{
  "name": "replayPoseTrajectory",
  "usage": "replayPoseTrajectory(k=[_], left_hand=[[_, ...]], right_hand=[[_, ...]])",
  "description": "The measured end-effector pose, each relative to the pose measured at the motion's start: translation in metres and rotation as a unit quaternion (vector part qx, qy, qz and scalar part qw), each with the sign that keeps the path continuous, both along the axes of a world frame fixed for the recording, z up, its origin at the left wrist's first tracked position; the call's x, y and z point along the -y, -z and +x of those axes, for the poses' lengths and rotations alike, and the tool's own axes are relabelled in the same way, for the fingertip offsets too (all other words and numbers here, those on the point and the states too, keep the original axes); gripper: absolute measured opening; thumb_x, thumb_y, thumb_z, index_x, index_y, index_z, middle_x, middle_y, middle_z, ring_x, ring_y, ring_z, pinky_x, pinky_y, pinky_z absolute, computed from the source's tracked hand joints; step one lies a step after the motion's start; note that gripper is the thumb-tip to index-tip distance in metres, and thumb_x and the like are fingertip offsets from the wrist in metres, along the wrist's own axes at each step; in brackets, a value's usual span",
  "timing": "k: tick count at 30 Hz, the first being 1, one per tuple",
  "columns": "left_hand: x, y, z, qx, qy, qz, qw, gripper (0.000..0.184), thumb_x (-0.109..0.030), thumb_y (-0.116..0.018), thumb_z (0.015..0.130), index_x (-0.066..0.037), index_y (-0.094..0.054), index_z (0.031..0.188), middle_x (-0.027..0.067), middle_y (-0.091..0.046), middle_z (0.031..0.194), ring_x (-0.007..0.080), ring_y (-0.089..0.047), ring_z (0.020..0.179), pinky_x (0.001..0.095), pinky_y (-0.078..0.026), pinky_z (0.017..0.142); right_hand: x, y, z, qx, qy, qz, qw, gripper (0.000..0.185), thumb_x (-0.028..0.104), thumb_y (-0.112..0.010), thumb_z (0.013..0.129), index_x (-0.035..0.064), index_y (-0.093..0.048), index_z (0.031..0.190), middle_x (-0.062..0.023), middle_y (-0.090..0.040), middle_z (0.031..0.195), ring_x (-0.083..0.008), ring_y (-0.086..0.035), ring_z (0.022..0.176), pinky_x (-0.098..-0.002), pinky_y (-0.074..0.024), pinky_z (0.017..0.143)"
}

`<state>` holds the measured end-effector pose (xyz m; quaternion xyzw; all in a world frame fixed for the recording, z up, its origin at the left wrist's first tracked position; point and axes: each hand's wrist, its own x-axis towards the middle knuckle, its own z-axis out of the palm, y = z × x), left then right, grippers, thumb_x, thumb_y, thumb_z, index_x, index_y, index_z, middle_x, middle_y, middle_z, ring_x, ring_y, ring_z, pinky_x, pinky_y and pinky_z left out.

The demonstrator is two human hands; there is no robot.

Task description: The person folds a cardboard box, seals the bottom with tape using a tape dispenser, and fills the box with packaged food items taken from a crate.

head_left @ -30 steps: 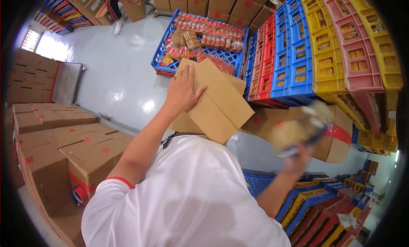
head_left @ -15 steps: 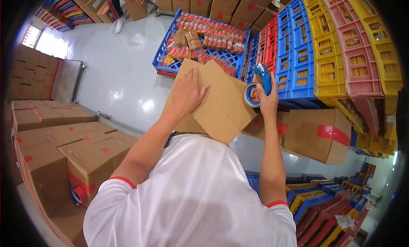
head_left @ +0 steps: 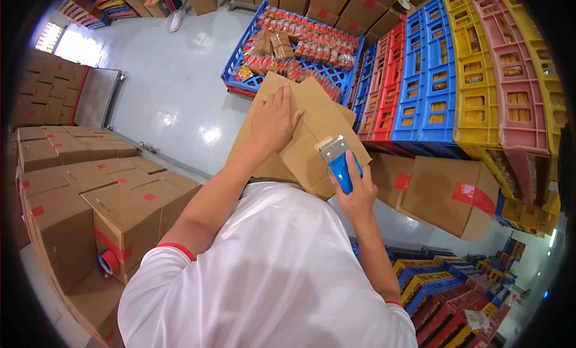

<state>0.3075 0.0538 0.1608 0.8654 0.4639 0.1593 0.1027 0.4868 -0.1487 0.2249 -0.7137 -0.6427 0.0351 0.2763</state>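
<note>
A brown cardboard box (head_left: 300, 141) with its flaps folded over lies in front of my body. Resting on its top flaps, my left hand (head_left: 275, 123) is spread flat with the fingers pointing away from me. My right hand (head_left: 359, 195) is wrapped round a blue tape dispenser (head_left: 343, 171). The dispenser's metal front end is over the right part of the box, at the seam between flaps; I cannot tell how firmly it touches. Its tape roll is mostly hidden from this angle.
Beyond the box stands a blue crate (head_left: 231, 72) of packaged bread. Tall stacks of coloured crates (head_left: 441, 102) rise on the right. Taped cartons (head_left: 138, 204) are piled on the left, and another carton (head_left: 450, 195) sits at the right. A person's leg (head_left: 174, 6) shows far back.
My right hand has brought the tape dispenser down and left onto the box, turning it over so its metal end points away. My left hand stays on the flaps.
</note>
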Motion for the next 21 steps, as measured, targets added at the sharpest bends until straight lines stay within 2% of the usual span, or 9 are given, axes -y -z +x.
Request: replayPoseTrajectory(k=[4,7,8,9,12,16,18,19,21], left_hand=[[0.003,-0.018,-0.006,0.002,-0.007,0.235,0.972,0.060,-0.038,-0.057,0.103,0.005,-0.047,0.144,0.0235,-0.061,0.131,0.0366,-0.062,0.113,0.0463,-0.050,0.090],[0.027,-0.026,-0.014,0.237,0.100,-0.013,0.966,0.047,-0.043,-0.054,0.105,0.001,-0.062,0.118,0.0179,-0.068,0.108,0.0304,-0.067,0.091,0.0411,-0.053,0.077],[0.033,-0.022,-0.010,0.263,0.059,-0.335,0.903,0.047,-0.048,-0.054,0.106,-0.001,-0.063,0.106,0.0122,-0.066,0.094,0.0244,-0.065,0.079,0.0369,-0.051,0.068],[0.036,-0.026,-0.006,0.263,0.010,-0.619,0.740,0.051,-0.052,-0.054,0.106,-0.004,-0.064,0.094,0.0065,-0.063,0.079,0.0184,-0.063,0.067,0.0327,-0.049,0.058],[0.032,-0.041,0.002,0.262,0.007,-0.715,0.649,0.057,-0.059,-0.054,0.104,-0.005,-0.065,0.090,-0.0010,-0.052,0.068,0.0098,-0.053,0.055,0.0269,-0.040,0.048],[0.038,-0.022,0.011,0.264,0.058,-0.703,0.658,0.052,-0.056,-0.051,0.106,-0.008,-0.067,0.093,-0.0013,-0.050,0.068,0.0087,-0.052,0.056,0.0252,-0.037,0.046],[0.042,-0.017,0.008,0.322,0.064,-0.741,0.586,0.049,-0.051,-0.049,0.108,-0.008,-0.070,0.101,-0.0003,-0.053,0.071,0.0107,-0.055,0.058,0.0295,-0.042,0.050],[0.040,-0.018,0.006,0.322,0.063,-0.741,0.586,0.049,-0.051,-0.049,0.108,-0.008,-0.070,0.101,-0.0003,-0.053,0.071,0.0107,-0.055,0.058,0.0295,-0.042,0.050],[0.030,-0.022,-0.001,0.236,0.108,-0.506,0.823,0.044,-0.045,-0.049,0.109,-0.008,-0.072,0.111,0.0006,-0.057,0.076,0.0147,-0.060,0.065,0.0329,-0.049,0.060]], right_hand=[[0.011,0.009,0.003,0.010,-0.010,0.030,0.999,0.078,0.016,-0.087,0.075,0.0141,-0.058,0.148,-0.0143,-0.060,0.097,-0.0329,-0.069,0.078,-0.0407,-0.0576,0.065],[0.014,0.014,0.005,-0.005,-0.008,0.058,0.998,0.077,0.015,-0.087,0.074,0.0127,-0.059,0.146,-0.0146,-0.062,0.099,-0.0323,-0.069,0.080,-0.0410,-0.0575,0.067],[0.015,0.014,0.006,-0.006,-0.008,0.057,0.998,0.077,0.015,-0.087,0.074,0.0127,-0.059,0.146,-0.0146,-0.062,0.099,-0.0323,-0.069,0.080,-0.0410,-0.0575,0.067],[0.015,0.014,0.007,-0.003,-0.019,0.061,0.998,0.076,0.014,-0.086,0.075,0.0093,-0.058,0.146,-0.0160,-0.062,0.100,-0.0337,-0.067,0.080,-0.0415,-0.0564,0.066],[0.008,0.013,0.005,-0.002,-0.034,0.068,0.997,0.075,0.013,-0.085,0.076,0.0064,-0.058,0.146,-0.0173,-0.062,0.101,-0.0353,-0.066,0.080,-0.0418,-0.0552,0.065],[0.004,0.013,0.001,0.007,-0.031,0.050,0.998,0.077,0.013,-0.085,0.076,0.0079,-0.057,0.147,-0.0168,-0.061,0.099,-0.0356,-0.066,0.079,-0.0417,-0.0551,0.065],[0.003,0.010,-0.001,0.005,-0.030,0.035,0.999,0.077,0.014,-0.085,0.077,0.0093,-0.057,0.148,-0.0166,-0.061,0.100,-0.0359,-0.066,0.080,-0.0419,-0.0552,0.065],[0.003,0.007,-0.002,0.005,-0.024,0.017,1.000,0.077,0.015,-0.085,0.078,0.0107,-0.056,0.149,-0.0164,-0.061,0.100,-0.0361,-0.067,0.080,-0.0420,-0.0553,0.065],[-0.011,0.001,-0.010,0.006,-0.022,0.013,1.000,0.077,0.016,-0.085,0.078,0.0162,-0.056,0.150,-0.0151,-0.059,0.096,-0.0354,-0.067,0.076,-0.0431,-0.0555,0.064]])
